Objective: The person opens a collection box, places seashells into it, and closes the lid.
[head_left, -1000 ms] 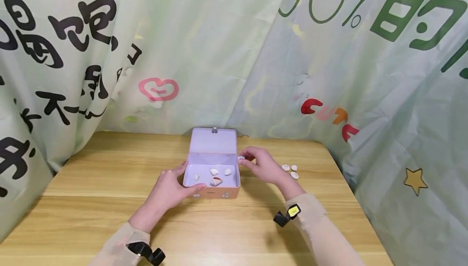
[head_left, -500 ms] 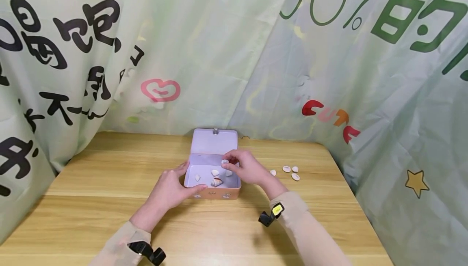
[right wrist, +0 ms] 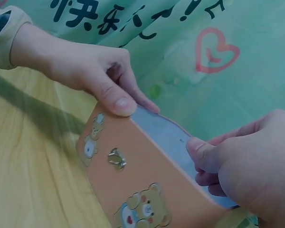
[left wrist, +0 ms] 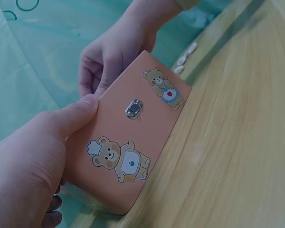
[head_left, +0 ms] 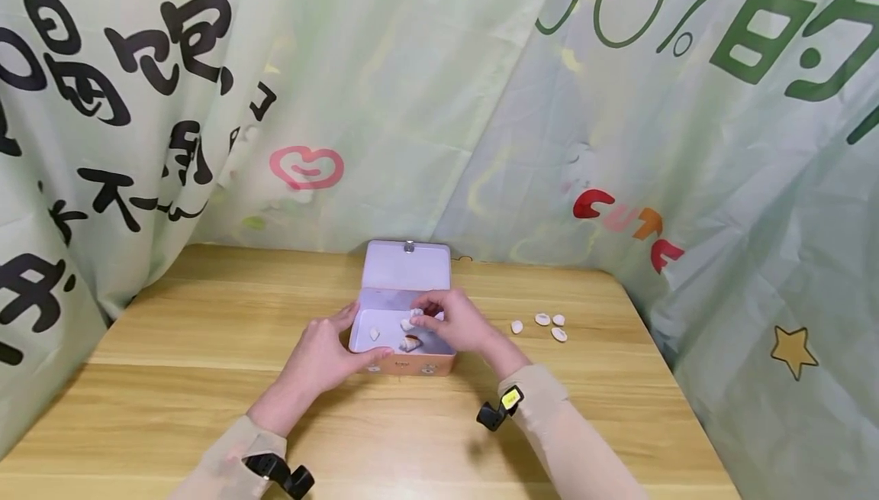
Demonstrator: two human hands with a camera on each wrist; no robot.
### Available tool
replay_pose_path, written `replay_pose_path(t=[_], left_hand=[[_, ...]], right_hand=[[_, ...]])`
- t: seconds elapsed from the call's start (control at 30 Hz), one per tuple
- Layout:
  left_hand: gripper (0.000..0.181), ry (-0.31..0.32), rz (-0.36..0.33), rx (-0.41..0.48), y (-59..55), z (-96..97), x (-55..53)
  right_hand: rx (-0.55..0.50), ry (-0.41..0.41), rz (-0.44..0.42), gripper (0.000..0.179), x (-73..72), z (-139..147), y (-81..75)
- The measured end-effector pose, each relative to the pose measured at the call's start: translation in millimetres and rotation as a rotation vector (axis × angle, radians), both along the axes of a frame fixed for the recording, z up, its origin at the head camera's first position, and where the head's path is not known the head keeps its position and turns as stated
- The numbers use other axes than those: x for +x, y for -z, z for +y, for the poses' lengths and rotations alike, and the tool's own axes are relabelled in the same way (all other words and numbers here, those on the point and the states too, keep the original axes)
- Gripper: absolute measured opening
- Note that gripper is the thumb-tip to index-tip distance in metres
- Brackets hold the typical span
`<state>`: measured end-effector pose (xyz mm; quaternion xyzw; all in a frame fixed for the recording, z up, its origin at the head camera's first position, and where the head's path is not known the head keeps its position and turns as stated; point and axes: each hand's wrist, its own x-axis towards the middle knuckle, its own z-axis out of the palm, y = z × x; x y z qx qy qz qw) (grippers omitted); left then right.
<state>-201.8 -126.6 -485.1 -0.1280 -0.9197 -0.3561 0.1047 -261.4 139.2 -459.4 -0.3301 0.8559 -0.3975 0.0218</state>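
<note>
An orange tin box (head_left: pixel 405 365) with bear pictures and a lilac inside stands with its lid (head_left: pixel 407 265) up. My left hand (head_left: pixel 317 353) grips its left side, thumb along the front rim. Over the box's inside, my right hand (head_left: pixel 462 322) pinches a small white seashell (head_left: pixel 416 312) between thumb and fingers; the wrist views hide that shell behind the hand and box wall. Within the box lie a small pale shell (head_left: pixel 374 333), a brown-and-white spiral shell (head_left: pixel 410 343) and other white shells, partly covered by the right hand.
Right of the box, several white shells (head_left: pixel 517 327) lie on the wooden table (head_left: pixel 384 431). A printed curtain (head_left: pixel 384 103) hangs behind and along both sides. Each sleeve carries a black wrist camera (head_left: pixel 491 414).
My right hand has carried the seashell leftward from beside the box to over its inside, then lowered it a little. My left hand has kept its grip on the box.
</note>
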Motion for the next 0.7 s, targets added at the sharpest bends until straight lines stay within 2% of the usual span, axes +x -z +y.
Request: replay_pose_path(t=[0.23,0.53,0.7], left_hand=[[0.118,-0.005,-0.015,0.008,-1.6,-1.2,0.3],[0.122,-0.009,-0.038,0.007,0.4,-1.0,1.0],[0.122,-0.014,-0.032,0.008,-1.7,-0.5,1.7]], right_hand=[[0.027,0.010,0.092,0.018,6.9,-3.7,4.3],[0.035,0.032,0.086,0.016,9.4,-5.6,9.4],[0.042,0.062,0.116,0.023,9.7,-7.3,7.9]])
